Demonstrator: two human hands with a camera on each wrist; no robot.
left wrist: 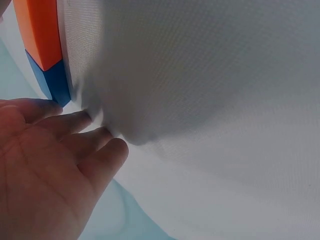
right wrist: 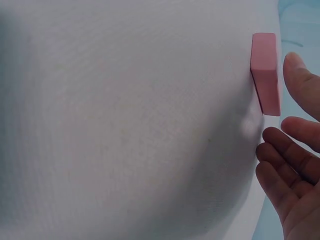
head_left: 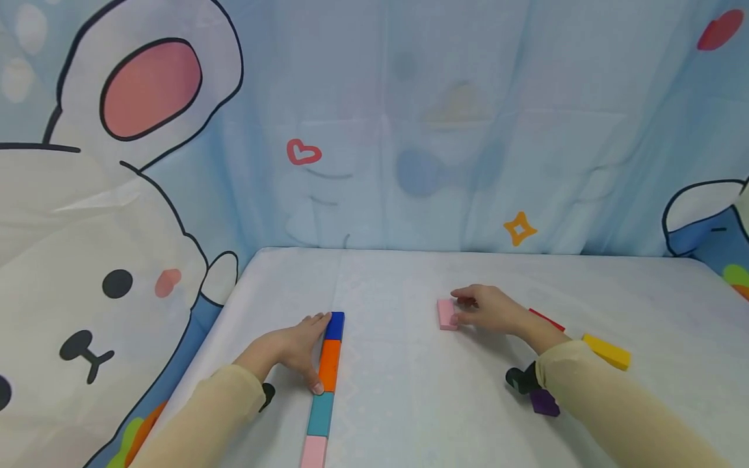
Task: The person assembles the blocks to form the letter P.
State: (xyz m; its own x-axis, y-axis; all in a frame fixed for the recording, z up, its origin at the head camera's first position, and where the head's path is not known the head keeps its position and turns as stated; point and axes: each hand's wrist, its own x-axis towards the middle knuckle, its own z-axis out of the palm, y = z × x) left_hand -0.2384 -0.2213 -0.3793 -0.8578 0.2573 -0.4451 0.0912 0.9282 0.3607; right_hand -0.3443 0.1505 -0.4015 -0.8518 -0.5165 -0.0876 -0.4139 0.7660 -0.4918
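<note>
A straight row of blocks runs along the left part of the table: a blue block (head_left: 335, 327) at the far end, then an orange block (head_left: 330, 365), a teal block (head_left: 320, 415) and a pink block cut off by the frame. My left hand (head_left: 295, 348) lies along its left side, forefinger at the blue block and thumb near the orange-teal joint, fingers extended. Farther right, a separate pink block (head_left: 446, 315) lies on the cloth. Beside it is my right hand (head_left: 491, 311), thumb and fingers spread; the right wrist view shows a gap between the fingers and this block (right wrist: 265, 75).
Right of and partly behind the right forearm lie a red block (head_left: 547, 319), a yellow block (head_left: 608, 352) and a purple block (head_left: 545, 403). White cloth (head_left: 392, 364) covers the table. A printed blue curtain (head_left: 374, 130) hangs at its back edge.
</note>
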